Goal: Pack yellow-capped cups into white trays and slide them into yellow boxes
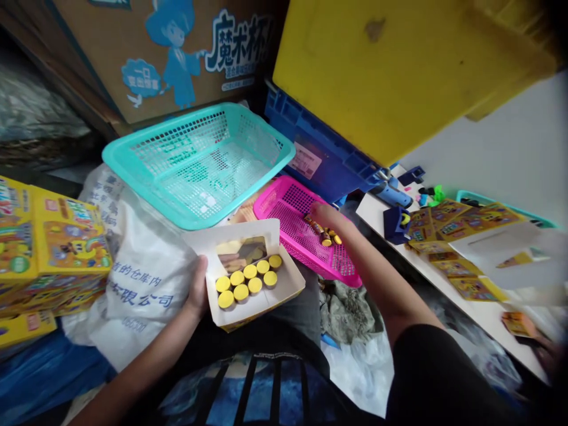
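Observation:
My left hand (198, 287) grips the left side of an open carton (290, 284), white inside with a cut-out window. Standing in it are rows of small bottles with yellow caps (241, 292), cap side up. A pink mesh basket (288, 208) lies just beyond the carton, to the right. My right hand (327, 216) reaches down into it, fingers curled at several small brown bottles with yellow caps (326, 241). The fingertips are partly hidden, so what they hold does not show clearly.
A turquoise mesh basket (199, 219) stands behind the carton. Yellow printed boxes (73, 242) are stacked at left beside a white woven sack (137, 278). A yellow crate (355, 77) and blue crate (302, 142) rise behind. Flat yellow packages (470, 219) lie on the right-hand table.

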Demonstrator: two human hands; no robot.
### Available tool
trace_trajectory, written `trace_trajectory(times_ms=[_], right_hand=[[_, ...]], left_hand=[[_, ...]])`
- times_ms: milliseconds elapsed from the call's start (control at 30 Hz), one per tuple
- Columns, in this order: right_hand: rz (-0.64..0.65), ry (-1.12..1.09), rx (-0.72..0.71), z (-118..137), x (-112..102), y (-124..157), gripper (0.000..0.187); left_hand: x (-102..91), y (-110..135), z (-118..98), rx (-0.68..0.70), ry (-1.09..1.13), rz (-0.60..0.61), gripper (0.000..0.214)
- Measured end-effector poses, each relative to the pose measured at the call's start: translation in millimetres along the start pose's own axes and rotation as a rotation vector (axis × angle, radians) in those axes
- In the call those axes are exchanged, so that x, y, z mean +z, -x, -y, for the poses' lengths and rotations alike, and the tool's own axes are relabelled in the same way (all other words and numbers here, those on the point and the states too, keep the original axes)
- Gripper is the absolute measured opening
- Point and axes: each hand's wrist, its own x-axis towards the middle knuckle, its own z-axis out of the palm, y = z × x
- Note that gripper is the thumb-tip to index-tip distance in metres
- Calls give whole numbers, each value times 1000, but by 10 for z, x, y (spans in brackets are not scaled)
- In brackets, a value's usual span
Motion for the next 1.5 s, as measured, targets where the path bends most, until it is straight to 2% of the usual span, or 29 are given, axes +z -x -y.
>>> trace_trajectory(times_ms=[67, 133, 233, 300, 433, 500, 567, 600, 767, 900, 1033, 1133, 1333, 1433, 1500], right_hand=[[3, -7, 0, 68, 191, -152, 31], [2, -33, -28, 129, 279, -194, 33], [-12, -110, -112, 124, 164, -64, 35], [-31, -217, -216, 74, -43, 167, 43], [-21, -531, -575, 121, -497, 898, 57], [18, -472, -730, 301, -602, 1237, 44], [54, -254, -836, 554, -577, 1443, 30], [65, -115, -869, 685, -522, 1487, 29], [-7, 524, -905, 1155, -119, 1351, 25], [0, 694, -926, 1230, 46, 1195, 29], [-12, 642, -912, 1157, 77, 1151, 33], [-41, 659, -878, 1143, 129, 1149, 35], [101, 582, -909, 1253, 262, 1115, 29], [106, 408, -901, 1185, 117, 1153, 22], [27, 171, -893, 1021, -74, 1180, 20]], left_hand=[[10, 9, -10, -14, -1, -25, 78], [19, 18, -21, -7, -5, -53, 80], [25, 14, -37, 16, -7, -59, 75], [27, -3, -46, 31, -17, -38, 72], [49, -35, -60, 42, -63, -11, 74], [67, -35, -65, 40, -80, -21, 74], [83, -22, -69, 41, -97, -31, 75], [87, -14, -69, 45, -106, -35, 75], [69, 11, -46, 74, -106, -51, 71], [54, 5, -27, 89, -87, -49, 68], [70, 7, -36, 96, -92, -57, 78], [82, 1, -41, 100, -95, -69, 78], [84, -15, -16, 93, -42, -82, 70], [73, -6, -10, 98, -82, -93, 72], [58, 3, -15, 108, -112, -93, 78]])
